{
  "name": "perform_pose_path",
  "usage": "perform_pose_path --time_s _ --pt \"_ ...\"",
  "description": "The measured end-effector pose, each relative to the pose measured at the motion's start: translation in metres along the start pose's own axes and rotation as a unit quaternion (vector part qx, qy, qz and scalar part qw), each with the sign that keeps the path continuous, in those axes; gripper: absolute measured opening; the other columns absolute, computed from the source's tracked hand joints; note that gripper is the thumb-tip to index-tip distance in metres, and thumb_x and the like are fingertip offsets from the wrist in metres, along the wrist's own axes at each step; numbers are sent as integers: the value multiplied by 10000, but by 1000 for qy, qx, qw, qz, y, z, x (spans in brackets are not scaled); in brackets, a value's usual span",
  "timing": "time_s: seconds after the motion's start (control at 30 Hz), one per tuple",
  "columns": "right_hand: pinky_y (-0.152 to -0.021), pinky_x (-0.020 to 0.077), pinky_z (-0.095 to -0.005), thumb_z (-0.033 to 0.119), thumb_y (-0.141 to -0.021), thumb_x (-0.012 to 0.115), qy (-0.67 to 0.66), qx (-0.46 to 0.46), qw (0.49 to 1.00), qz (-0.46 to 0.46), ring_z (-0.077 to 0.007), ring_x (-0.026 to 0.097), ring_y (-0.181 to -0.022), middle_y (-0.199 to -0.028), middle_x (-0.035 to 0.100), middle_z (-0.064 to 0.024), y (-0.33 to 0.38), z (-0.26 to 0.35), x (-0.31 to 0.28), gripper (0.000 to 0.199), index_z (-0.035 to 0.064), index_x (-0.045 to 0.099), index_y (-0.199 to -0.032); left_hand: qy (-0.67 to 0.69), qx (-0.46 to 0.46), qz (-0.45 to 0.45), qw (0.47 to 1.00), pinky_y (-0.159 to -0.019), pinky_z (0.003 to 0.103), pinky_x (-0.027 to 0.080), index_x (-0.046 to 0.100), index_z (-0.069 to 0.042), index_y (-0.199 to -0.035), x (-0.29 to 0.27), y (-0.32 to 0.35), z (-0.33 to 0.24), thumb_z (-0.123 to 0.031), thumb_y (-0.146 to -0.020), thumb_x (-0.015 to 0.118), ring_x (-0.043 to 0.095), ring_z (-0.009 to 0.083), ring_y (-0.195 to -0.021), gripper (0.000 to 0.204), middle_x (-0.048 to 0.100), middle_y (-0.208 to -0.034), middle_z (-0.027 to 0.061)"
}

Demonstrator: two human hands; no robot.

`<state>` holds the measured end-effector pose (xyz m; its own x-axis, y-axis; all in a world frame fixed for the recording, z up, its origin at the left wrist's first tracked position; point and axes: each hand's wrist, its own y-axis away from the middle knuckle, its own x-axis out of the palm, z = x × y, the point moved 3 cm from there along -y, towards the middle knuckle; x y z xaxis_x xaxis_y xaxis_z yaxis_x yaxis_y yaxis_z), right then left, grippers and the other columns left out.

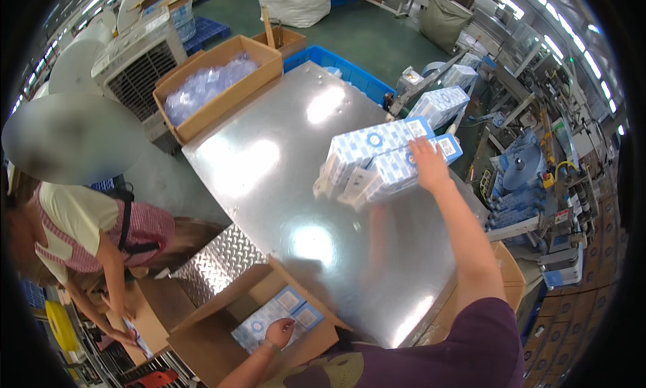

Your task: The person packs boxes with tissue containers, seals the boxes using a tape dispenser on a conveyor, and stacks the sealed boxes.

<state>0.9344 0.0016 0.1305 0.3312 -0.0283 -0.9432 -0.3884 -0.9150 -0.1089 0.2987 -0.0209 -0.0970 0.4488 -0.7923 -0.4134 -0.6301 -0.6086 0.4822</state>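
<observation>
The right hand is reaching far across the steel worktop and lying flat on the nearer of two long blue-and-white boxes, its fingers spread loosely over the top rather than closed round it; the two boxes are lying side by side, touching, near the far right edge of the worktop, their pale end flaps pointing back toward the person; the left hand is hanging low over an open cardboard carton at the near left corner, its fingers curled loosely and seemingly holding nothing, though that is hard to tell for sure; a few boxes of the same kind are already lying flat inside the carton, so the packing looks begun but far from finished, with room left inside and the two boxes on the worktop yet to be brought over; more boxes are waiting on the machine line beyond the right edge; the stretch of worktop between boxes and carton is carrying nothing in the way; a carton of clear plastic bags is sitting at the far left corner, a blue crate behind it, and another person in a striped apron is bending over a separate carton to the left.
</observation>
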Motion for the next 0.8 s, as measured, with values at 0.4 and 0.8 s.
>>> perform_pose_path --time_s 0.4,0.8 --pt "-1237 188 -575 472 -755 825 -363 -224 903 -52 -390 400 -1459 -1480 485 -286 -15 152 -75 1077 52 297 -1594 -401 326 -163 840 -1087 506 381 459 -72 -1456 -90 -119 -368 -262 -704 861 512 406 -1266 874 528 -1352 252" --pt "-872 560 -463 512 -682 843 -288 -26 951 108 -428 679 -986 -1122 648 -250 -54 131 -41 1199 133 214 -1629 -441 367 -152 804 -873 467 428 574 -82 -1339 -181 4 -415 -107 -640 738 574 336 -1018 718 576 -1093 145"
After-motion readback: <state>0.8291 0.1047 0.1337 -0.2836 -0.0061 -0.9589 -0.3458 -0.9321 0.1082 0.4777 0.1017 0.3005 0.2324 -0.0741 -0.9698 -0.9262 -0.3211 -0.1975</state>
